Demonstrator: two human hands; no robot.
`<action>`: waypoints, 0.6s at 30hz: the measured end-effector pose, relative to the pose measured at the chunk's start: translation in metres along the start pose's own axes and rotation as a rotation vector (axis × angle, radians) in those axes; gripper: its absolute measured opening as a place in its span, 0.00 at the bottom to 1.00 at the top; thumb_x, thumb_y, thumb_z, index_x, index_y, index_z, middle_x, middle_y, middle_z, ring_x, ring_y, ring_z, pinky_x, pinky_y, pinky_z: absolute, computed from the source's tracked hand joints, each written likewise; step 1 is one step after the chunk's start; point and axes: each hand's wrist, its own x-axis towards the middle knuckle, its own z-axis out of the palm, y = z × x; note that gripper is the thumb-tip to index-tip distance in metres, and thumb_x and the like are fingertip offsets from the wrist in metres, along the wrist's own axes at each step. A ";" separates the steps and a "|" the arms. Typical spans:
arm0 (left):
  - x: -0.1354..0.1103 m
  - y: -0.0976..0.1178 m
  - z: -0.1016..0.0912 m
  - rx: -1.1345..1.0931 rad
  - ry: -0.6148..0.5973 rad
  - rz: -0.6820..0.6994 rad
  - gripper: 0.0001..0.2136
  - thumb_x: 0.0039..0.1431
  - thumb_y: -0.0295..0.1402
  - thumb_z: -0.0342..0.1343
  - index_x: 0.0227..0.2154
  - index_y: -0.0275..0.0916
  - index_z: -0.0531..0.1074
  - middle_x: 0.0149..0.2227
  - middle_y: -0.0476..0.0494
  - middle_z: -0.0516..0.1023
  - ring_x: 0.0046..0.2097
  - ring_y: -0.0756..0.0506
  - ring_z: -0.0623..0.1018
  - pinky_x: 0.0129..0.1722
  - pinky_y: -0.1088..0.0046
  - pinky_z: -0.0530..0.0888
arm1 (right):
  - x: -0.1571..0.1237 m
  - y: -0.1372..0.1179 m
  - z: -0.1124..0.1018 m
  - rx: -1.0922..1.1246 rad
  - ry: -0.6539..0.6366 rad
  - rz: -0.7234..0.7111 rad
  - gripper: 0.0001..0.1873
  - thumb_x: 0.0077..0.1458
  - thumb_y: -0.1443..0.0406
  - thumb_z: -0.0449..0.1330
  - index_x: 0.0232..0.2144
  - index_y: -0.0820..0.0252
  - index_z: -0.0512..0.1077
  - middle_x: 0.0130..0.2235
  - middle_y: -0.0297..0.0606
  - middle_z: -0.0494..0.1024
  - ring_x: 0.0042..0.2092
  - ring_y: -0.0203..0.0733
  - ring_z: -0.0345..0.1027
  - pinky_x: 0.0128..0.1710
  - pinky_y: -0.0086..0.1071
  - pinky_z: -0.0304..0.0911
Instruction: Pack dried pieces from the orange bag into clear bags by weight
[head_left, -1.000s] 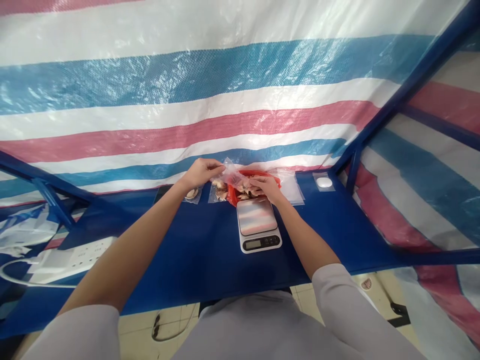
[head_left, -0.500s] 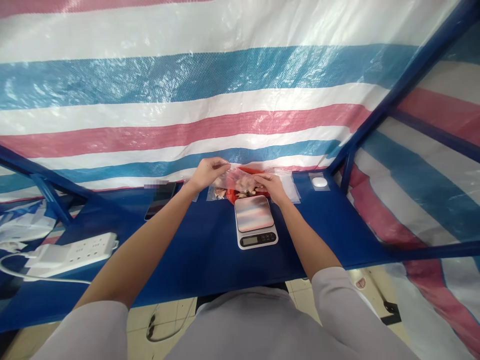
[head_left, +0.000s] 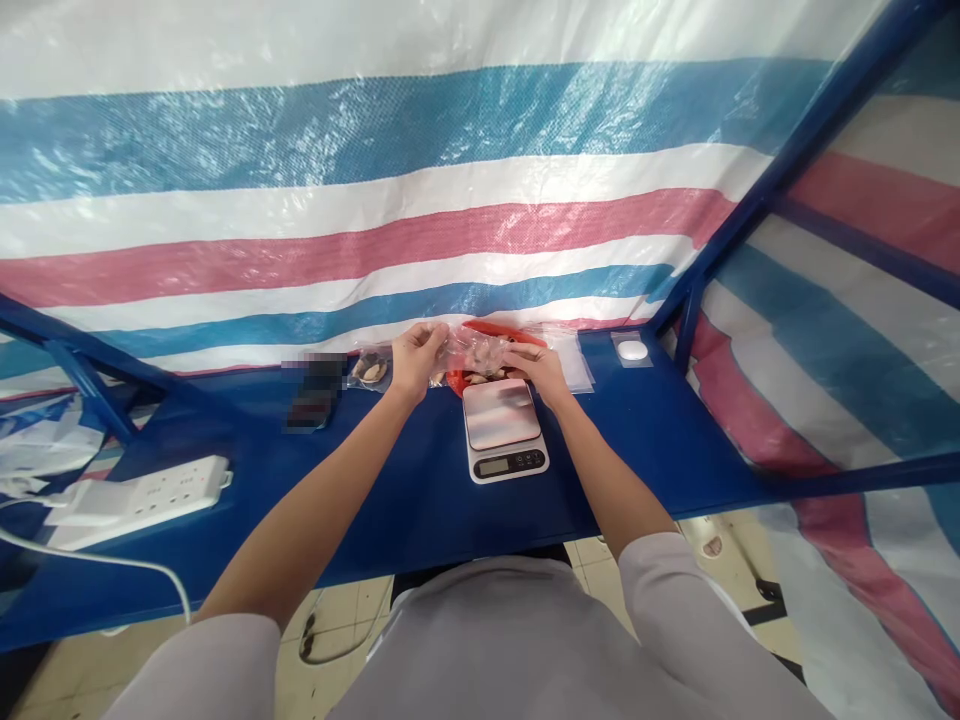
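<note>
Our left hand (head_left: pixel 418 360) is pressed together at the left end of a clear plastic bag (head_left: pixel 476 352), with the fingers and thumb bunched on the film in a pinch. Our right hand (head_left: pixel 541 370) is at the bag's other end, its fingers close together and lying over the plastic. From this view, we cannot tell whether they pinch it or only rest on it.

The bag sits between our hands, above a red tray (head_left: pixel 499 331). Pale, pinkish pieces show through the plastic, and more lie in the tray, but they are too small to identify with certainty. Directly in front of the tray, nearer us, stands a white digital scale (head_left: pixel 501 430) with a shiny top and a dark display.

Left of our left hand lies a small bag of shells (head_left: pixel 370 370), and beyond it is a phone (head_left: pixel 313 392), partly blurred out. Right of our right hand lies a flat clear bag (head_left: pixel 576 364), and farther along is a small white object (head_left: pixel 632 350) on a clear square.

All of this rests on a blue table (head_left: pixel 420 525). A white power strip (head_left: pixel 135 500) sits at its left end with a white cable (head_left: pixel 112 562) running from it. A striped tarp (head_left: pixel 375 230) rises behind the table.
</note>
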 end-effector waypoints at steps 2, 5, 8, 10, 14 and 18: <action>-0.004 -0.002 0.000 -0.015 0.011 -0.011 0.21 0.45 0.52 0.66 0.28 0.38 0.71 0.27 0.48 0.75 0.29 0.50 0.73 0.32 0.72 0.72 | 0.000 -0.001 -0.002 0.017 -0.002 0.009 0.24 0.35 0.53 0.76 0.35 0.59 0.83 0.36 0.38 0.84 0.38 0.44 0.79 0.42 0.36 0.77; -0.007 -0.005 -0.003 -0.033 0.020 -0.021 0.21 0.43 0.51 0.68 0.28 0.38 0.73 0.28 0.48 0.77 0.29 0.49 0.74 0.33 0.72 0.73 | 0.003 -0.002 -0.009 0.028 -0.004 0.010 0.25 0.35 0.54 0.76 0.37 0.59 0.83 0.36 0.38 0.84 0.38 0.43 0.79 0.43 0.36 0.76; -0.007 -0.007 -0.011 -0.010 -0.033 -0.044 0.22 0.41 0.51 0.69 0.31 0.37 0.75 0.30 0.46 0.79 0.32 0.48 0.76 0.36 0.70 0.74 | 0.008 -0.007 -0.019 0.030 0.002 -0.008 0.25 0.33 0.55 0.77 0.36 0.59 0.83 0.36 0.37 0.84 0.37 0.41 0.78 0.44 0.37 0.76; -0.004 -0.004 -0.018 0.061 -0.092 -0.031 0.24 0.42 0.50 0.70 0.36 0.37 0.76 0.33 0.44 0.80 0.35 0.45 0.78 0.38 0.69 0.75 | 0.011 -0.014 -0.025 0.003 -0.020 -0.028 0.24 0.32 0.54 0.77 0.34 0.59 0.83 0.35 0.36 0.84 0.35 0.41 0.77 0.43 0.37 0.76; 0.006 0.017 -0.019 0.448 -0.294 0.121 0.20 0.48 0.48 0.67 0.39 0.39 0.78 0.41 0.40 0.83 0.40 0.42 0.80 0.41 0.67 0.75 | 0.017 -0.032 -0.031 -0.136 -0.125 -0.111 0.21 0.34 0.52 0.75 0.31 0.58 0.83 0.34 0.35 0.84 0.34 0.42 0.76 0.39 0.37 0.76; 0.013 0.042 0.008 0.689 -0.564 0.203 0.17 0.52 0.49 0.63 0.37 0.41 0.81 0.34 0.45 0.83 0.36 0.42 0.79 0.36 0.69 0.72 | 0.020 -0.048 -0.029 -0.227 -0.211 -0.168 0.20 0.38 0.52 0.74 0.32 0.58 0.83 0.33 0.37 0.84 0.32 0.41 0.76 0.37 0.36 0.75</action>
